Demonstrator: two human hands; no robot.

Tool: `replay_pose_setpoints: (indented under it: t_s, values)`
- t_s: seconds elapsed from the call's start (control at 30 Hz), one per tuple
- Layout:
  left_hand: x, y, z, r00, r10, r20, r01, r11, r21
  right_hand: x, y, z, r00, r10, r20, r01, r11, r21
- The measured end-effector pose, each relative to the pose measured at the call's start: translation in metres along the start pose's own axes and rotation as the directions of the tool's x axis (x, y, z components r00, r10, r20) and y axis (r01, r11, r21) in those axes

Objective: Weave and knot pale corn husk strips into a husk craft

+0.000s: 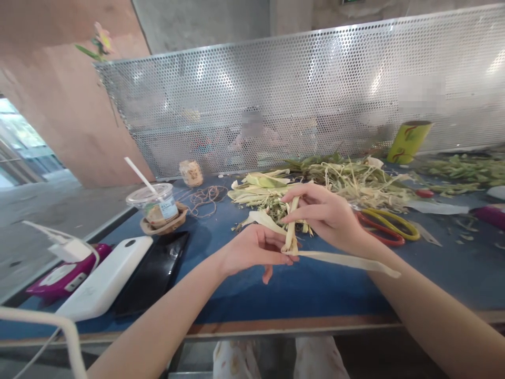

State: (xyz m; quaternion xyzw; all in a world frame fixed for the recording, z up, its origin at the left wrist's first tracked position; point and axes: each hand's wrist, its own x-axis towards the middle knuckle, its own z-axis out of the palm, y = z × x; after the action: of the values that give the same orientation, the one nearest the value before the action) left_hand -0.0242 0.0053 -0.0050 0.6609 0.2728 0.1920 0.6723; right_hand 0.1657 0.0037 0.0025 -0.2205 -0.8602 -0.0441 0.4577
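My left hand (258, 250) pinches the folded lower end of a pale strip of what looks like corn husk (291, 237), between thumb and fingers. Above it, my right hand (327, 213) grips the upright upper part of the same husk. One long flat tail of husk (347, 260) sticks out to the right, below my right wrist. A wider pale piece (264, 220) reaches up and left from my left hand. Just behind both hands lies a heap of pale husks (256, 192). Scissors with red and yellow handles (390, 223) rest right of my right hand, partly hidden by the forearm.
A lidded cup with a straw (160, 202), a tangle of brown twine (207, 200), a black phone (153, 273), a white power bank (106, 276) and a purple power strip (71, 276) are at left. Dried greenery (355, 179) and a yellow-green tube (408, 142) stand before the perforated metal screen (315, 84).
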Motion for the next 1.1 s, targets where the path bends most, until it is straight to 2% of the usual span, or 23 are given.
replay_pose_setpoints:
  t_s: [0.23, 0.43, 0.6, 0.77, 0.93, 1.1]
  values:
    - [-0.001, -0.004, -0.004, 1.000, 0.004, 0.008, -0.005, 0.999, 0.042, 0.001, -0.003, 0.000, 0.998, -0.032, 0.046, 0.030, 0.998, 0.046]
    - [-0.001, -0.003, -0.005, 0.999, 0.030, 0.013, -0.030, 0.999, 0.028, 0.005, -0.011, -0.006, 0.984, -0.056, 0.172, 0.040, 0.995, 0.092]
    - [-0.003, 0.000, -0.006, 0.999, 0.031, -0.019, -0.031, 0.999, 0.036, 0.005, -0.008, -0.007, 0.966, -0.076, 0.248, 0.049, 0.993, 0.111]
    - [-0.003, -0.001, -0.008, 0.999, 0.046, -0.023, -0.044, 0.995, 0.085, 0.005, -0.004, -0.005, 0.976, -0.033, 0.214, 0.015, 0.996, 0.088]
    - [-0.003, -0.001, -0.008, 0.999, 0.042, -0.033, -0.039, 0.997, 0.071, 0.004, 0.000, -0.008, 0.950, -0.044, 0.308, -0.022, 0.978, 0.208]
    - [-0.003, 0.000, -0.008, 0.999, 0.043, -0.023, -0.041, 0.997, 0.071, 0.003, 0.000, -0.010, 0.946, -0.022, 0.324, -0.041, 0.982, 0.186]
